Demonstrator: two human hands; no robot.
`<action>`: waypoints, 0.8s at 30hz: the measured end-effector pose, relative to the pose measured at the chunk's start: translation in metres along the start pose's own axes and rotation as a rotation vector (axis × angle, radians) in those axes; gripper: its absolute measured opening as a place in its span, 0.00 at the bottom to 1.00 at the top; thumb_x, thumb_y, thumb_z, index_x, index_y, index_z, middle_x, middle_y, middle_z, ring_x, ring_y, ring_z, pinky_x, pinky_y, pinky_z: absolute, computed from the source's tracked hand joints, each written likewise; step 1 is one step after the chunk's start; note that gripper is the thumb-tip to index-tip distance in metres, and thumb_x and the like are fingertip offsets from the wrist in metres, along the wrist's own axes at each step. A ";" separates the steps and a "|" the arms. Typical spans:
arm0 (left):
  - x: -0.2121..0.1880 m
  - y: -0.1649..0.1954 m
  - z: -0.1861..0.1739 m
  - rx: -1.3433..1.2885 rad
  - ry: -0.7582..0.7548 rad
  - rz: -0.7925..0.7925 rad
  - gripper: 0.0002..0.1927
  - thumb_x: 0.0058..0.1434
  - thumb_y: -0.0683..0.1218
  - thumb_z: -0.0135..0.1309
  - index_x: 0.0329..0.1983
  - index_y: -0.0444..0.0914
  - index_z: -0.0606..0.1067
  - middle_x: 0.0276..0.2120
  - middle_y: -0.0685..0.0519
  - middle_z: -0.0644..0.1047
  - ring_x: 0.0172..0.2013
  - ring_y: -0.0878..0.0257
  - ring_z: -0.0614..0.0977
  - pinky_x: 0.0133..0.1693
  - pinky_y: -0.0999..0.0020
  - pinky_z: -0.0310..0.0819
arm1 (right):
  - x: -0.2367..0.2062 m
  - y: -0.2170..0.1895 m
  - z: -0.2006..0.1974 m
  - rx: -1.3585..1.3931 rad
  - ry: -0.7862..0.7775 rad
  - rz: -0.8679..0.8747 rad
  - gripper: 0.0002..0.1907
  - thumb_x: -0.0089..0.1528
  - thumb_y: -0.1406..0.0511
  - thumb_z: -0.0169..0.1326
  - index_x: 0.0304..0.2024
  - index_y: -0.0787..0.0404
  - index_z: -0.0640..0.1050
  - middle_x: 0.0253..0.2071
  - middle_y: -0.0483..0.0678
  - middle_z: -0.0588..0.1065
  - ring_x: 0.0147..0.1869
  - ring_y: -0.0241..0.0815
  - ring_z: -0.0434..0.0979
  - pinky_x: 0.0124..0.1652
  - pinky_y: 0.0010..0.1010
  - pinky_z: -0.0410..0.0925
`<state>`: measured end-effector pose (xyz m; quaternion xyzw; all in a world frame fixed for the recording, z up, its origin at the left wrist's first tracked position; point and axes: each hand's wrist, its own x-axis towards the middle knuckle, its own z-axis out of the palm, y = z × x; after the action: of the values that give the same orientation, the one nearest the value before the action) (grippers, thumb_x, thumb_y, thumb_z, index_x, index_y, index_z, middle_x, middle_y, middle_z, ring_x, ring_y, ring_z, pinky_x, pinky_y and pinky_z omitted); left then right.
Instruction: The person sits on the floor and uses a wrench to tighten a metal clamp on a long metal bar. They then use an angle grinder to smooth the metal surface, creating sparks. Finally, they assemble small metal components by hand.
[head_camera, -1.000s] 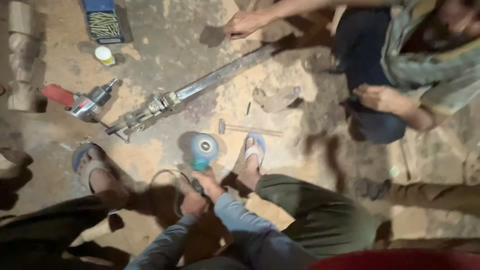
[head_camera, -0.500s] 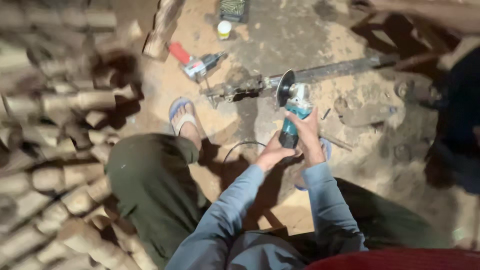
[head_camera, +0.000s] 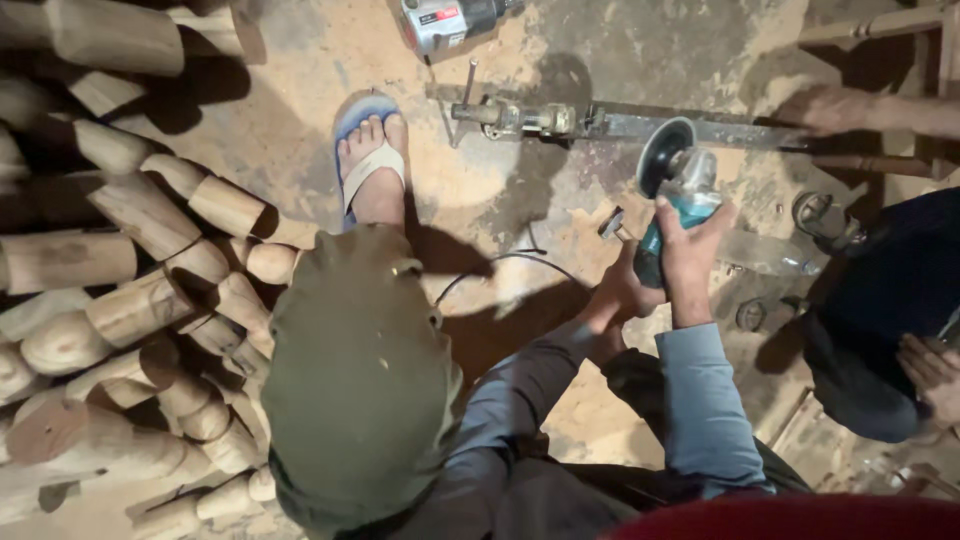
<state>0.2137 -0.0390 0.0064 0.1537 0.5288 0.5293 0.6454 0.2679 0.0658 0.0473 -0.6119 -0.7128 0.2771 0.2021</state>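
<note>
Fingers (head_camera: 700, 222) curled around grinder (head_camera: 672, 185), apparently tight.

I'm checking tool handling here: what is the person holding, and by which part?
An angle grinder, held by its teal body: the right hand wraps it just behind the disc guard, the left hand is at its rear end.

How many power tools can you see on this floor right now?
2. A teal angle grinder gripped by the right hand and left hand; a grey drill on the floor at the top edge. Others may lie out of frame.
</note>
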 end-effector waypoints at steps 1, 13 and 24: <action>0.001 -0.002 0.000 -0.039 0.005 0.005 0.44 0.44 0.54 0.70 0.62 0.36 0.65 0.42 0.38 0.81 0.45 0.45 0.85 0.44 0.56 0.78 | 0.001 -0.001 0.003 -0.021 -0.006 -0.022 0.36 0.66 0.60 0.68 0.61 0.72 0.61 0.55 0.58 0.68 0.58 0.46 0.70 0.59 0.37 0.67; 0.019 -0.025 -0.003 -0.392 0.101 -0.031 0.44 0.46 0.45 0.69 0.63 0.28 0.63 0.47 0.45 0.77 0.46 0.57 0.80 0.46 0.64 0.76 | 0.019 -0.008 0.045 -0.173 -0.169 -0.039 0.39 0.61 0.56 0.71 0.61 0.69 0.63 0.52 0.64 0.75 0.55 0.56 0.78 0.55 0.44 0.70; 0.029 -0.019 -0.015 -0.563 0.016 0.076 0.40 0.46 0.36 0.59 0.66 0.30 0.64 0.45 0.45 0.75 0.42 0.56 0.77 0.40 0.63 0.72 | 0.025 -0.039 0.056 -0.306 -0.217 0.013 0.42 0.59 0.55 0.70 0.61 0.69 0.60 0.47 0.66 0.77 0.51 0.61 0.80 0.50 0.44 0.71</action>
<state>0.2071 -0.0276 -0.0292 -0.0161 0.3598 0.6803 0.6383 0.1989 0.0784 0.0282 -0.6067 -0.7601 0.2312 0.0269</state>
